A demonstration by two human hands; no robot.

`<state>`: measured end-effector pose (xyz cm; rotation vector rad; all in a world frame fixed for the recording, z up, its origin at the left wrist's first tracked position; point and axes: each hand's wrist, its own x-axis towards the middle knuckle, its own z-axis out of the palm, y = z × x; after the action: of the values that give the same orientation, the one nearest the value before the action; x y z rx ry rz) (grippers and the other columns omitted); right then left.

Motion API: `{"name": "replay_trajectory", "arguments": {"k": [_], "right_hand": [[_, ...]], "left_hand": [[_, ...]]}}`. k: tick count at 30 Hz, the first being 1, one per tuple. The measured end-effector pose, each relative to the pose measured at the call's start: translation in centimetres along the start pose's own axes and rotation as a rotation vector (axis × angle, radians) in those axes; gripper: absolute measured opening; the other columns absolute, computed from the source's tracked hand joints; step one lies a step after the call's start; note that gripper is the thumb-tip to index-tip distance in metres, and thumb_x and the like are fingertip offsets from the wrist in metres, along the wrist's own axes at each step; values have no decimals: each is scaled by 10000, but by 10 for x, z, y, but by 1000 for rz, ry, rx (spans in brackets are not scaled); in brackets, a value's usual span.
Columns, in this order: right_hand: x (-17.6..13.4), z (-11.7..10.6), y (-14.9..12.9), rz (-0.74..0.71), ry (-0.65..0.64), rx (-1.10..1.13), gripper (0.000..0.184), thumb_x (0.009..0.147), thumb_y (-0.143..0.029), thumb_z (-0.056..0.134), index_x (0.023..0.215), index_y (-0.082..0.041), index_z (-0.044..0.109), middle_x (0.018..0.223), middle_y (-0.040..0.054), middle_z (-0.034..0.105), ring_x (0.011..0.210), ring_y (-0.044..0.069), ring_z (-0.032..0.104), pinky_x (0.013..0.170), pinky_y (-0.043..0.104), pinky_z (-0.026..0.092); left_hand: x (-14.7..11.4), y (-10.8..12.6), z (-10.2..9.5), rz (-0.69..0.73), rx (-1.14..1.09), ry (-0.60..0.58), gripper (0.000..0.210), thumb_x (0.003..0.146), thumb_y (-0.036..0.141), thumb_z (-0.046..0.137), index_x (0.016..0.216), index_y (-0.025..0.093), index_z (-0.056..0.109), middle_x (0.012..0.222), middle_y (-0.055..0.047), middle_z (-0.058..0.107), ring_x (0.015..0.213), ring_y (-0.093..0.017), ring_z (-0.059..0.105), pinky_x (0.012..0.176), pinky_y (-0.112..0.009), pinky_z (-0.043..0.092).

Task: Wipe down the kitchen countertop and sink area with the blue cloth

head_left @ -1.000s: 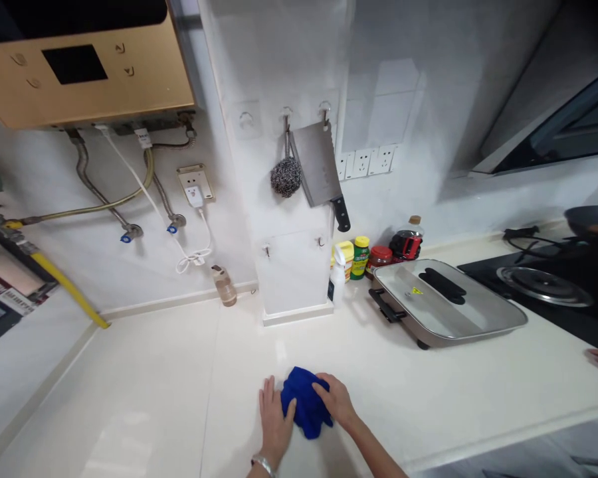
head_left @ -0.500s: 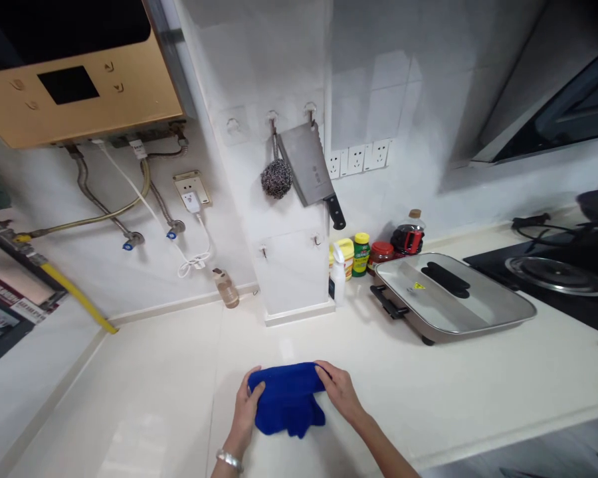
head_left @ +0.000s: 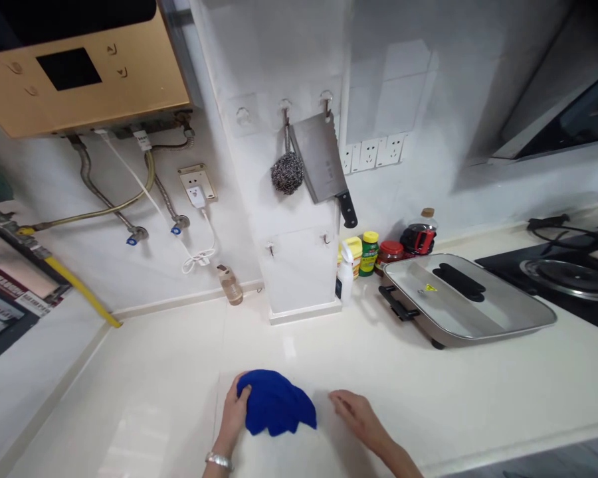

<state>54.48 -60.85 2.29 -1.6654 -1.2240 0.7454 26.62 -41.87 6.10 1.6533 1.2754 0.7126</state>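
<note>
A blue cloth [head_left: 278, 406] hangs in loose folds just over the counter, its lower edge uneven. My left hand [head_left: 235, 409] grips its left end, thumb in front and the other fingers behind; a silver bracelet circles that wrist. To the right of the cloth, a short gap away, my right hand [head_left: 357, 417] holds nothing. Its fingers are loosely bent and point toward the cloth.
On the pale counter [head_left: 144, 392] at right stands an electric pan [head_left: 498, 318] with a glass lid. Behind it are a spray bottle [head_left: 345, 275], jars and a stove [head_left: 573, 279]. A cleaver [head_left: 319, 159] and steel scrubber [head_left: 288, 174] hang on the wall.
My right hand has let go of the cloth's right end and moved right and slightly down. That end has dropped, while my left hand keeps its hold.
</note>
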Motion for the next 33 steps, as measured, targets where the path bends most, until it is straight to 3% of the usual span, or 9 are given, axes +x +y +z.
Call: {"name": "replay_trajectory", "arguments": {"k": [5,8,12,16,18,21,25,28,33], "right_hand": [[-35,-48,73,130,347,-62,434,859,-597,517,957,-232,730,931,67,762,832,239,702,776,349,566],[-57,-55,101,195,484,-102,433,843,-607,536,978,-236,715,929,69,765,854,245,718,729,326,585],[-67,-38,99,190,594,-227,451,889,-588,458,1068,-227,659,961,69,744,799,217,703,717,330,581],[-63,-24,91,99,635,-376,413,940,-532,385,1110,-232,612,1095,78,715,920,219,698,826,365,572],[-61,-23,93,66,634,-404,400,950,-527,381,1110,-237,606,1068,72,717,892,206,700,801,345,581],[-60,-25,98,24,657,-440,383,959,-522,383,1097,-241,605,1033,66,721,860,195,706,760,318,591],[-59,-25,102,5,651,-489,344,970,-480,384,1116,-245,588,1049,60,719,896,192,712,792,317,598],[-59,-25,102,27,631,-495,332,976,-457,377,1139,-244,572,1077,66,713,936,202,710,814,341,601],[-58,-28,100,24,625,-481,325,962,-478,410,1096,-241,588,1012,77,729,880,219,724,770,353,619]], "left_hand": [[17,10,-42,-54,188,128,513,818,424,452,1258,199,591,1088,-95,750,1040,-294,683,1033,-498,474],[19,27,-45,-48,292,29,528,790,450,578,1275,244,619,958,-51,776,885,-275,711,918,-445,526],[26,55,-15,109,464,-194,438,878,547,515,1215,323,684,1016,-14,784,898,-225,719,864,-353,546],[21,44,34,197,594,-13,510,959,417,406,1419,241,538,1410,-92,617,1344,-299,526,1124,-503,422],[9,20,60,373,766,67,468,927,343,487,1374,247,590,1483,-103,547,1432,-366,409,1158,-624,347],[-15,-14,90,597,905,247,519,907,271,535,1426,245,536,1574,-110,430,1497,-364,286,1186,-625,308],[-26,-24,105,752,935,181,579,894,281,569,1466,282,479,1587,-76,415,1495,-345,286,1187,-577,331],[-9,-10,107,820,885,66,542,893,297,577,1431,317,517,1547,-53,469,1467,-333,338,1173,-569,358],[56,18,115,812,804,-75,446,920,293,530,1363,279,577,1442,-93,559,1426,-339,396,1164,-618,359]]}}
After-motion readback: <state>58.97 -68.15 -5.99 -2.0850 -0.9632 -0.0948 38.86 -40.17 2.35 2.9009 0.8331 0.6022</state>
